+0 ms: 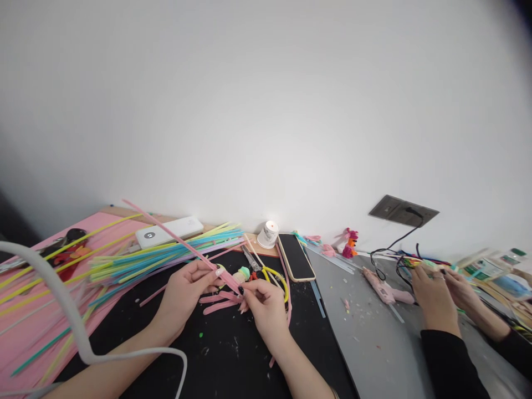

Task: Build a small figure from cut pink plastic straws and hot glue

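Note:
My left hand (187,288) grips a long pink straw (166,229) that slants up to the left over the table. My right hand (266,303) pinches the lower end of the same straw, right next to the left fingertips. Cut pink straw pieces (218,302) lie on the black mat (216,354) under both hands. A small green and cream piece (242,274) sits just beyond my fingers.
A heap of coloured straws (158,256) lies at left on a pink sheet (29,321). Yellow-handled scissors (266,269), a phone (296,256), a white power bank (168,231) and a small cup (268,234) sit behind. Another person's hands (436,291) work at right near a pink glue gun (380,286).

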The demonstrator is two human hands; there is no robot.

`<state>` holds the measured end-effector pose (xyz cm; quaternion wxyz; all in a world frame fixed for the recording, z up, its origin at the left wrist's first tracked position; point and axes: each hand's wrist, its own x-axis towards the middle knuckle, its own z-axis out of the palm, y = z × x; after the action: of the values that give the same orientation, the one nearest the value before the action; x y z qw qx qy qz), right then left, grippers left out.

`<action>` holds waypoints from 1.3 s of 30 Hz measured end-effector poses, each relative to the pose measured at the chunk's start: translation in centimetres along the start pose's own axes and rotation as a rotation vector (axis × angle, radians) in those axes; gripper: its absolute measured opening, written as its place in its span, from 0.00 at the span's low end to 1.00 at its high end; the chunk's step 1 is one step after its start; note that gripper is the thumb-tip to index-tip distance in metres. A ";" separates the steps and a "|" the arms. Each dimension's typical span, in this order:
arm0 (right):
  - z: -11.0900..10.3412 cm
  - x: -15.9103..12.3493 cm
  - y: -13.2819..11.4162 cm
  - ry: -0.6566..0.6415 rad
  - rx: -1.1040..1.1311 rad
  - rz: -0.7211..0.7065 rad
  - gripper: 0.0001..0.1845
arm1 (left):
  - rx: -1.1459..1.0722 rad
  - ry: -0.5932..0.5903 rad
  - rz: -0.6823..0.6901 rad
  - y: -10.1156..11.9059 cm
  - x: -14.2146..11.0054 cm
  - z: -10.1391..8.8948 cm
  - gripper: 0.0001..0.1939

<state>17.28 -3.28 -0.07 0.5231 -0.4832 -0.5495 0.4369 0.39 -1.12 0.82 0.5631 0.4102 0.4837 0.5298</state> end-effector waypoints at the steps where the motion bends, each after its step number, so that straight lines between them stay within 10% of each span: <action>1: 0.0 0.0 0.1 -0.004 -0.002 -0.006 0.06 | 0.003 -0.003 0.006 0.0 0.0 0.0 0.09; 25: 0.0 0.0 -0.2 -0.025 -0.022 0.001 0.05 | 0.113 -0.035 0.095 -0.2 0.2 -0.3 0.18; 39: -0.1 0.0 -0.1 -0.029 -0.050 0.008 0.05 | 0.354 -0.276 0.287 -0.9 0.6 -0.9 0.20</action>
<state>17.36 -3.26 0.01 0.5011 -0.4919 -0.5659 0.4321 -0.31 -0.61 -0.26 0.4621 0.6352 0.4244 0.4504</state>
